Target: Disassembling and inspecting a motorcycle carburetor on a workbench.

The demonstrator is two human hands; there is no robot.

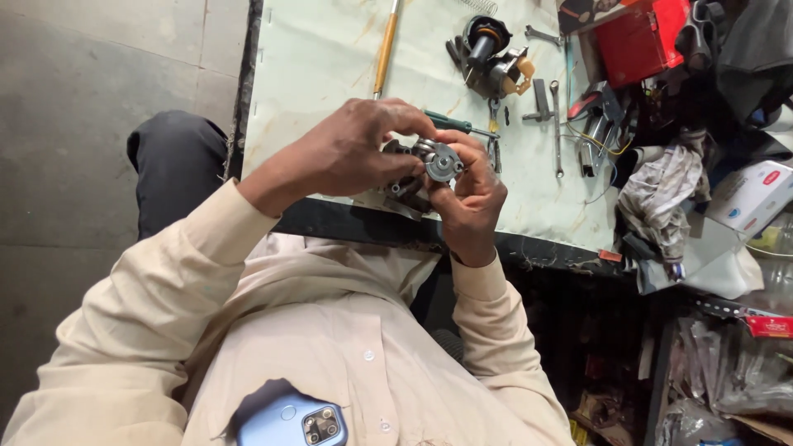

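Both my hands hold a small grey metal machine part [435, 162] with a round geared face, just above the near edge of the pale workbench [322, 58]. My left hand [347, 149] wraps over the part from the left, fingers curled on its top. My right hand [472, 194] cups it from below and the right, thumb beside the round face. A green-handled screwdriver [453, 124] lies on the bench just behind my fingers.
A wooden-handled tool [385, 45] lies at the back. A dark motor-like assembly [491, 54], spanners [557, 124] and loose metal parts lie to the right. A red box [640, 41], rags [661, 198] and a white carton [752, 194] crowd the right side. A phone [289, 421] sits in my shirt pocket.
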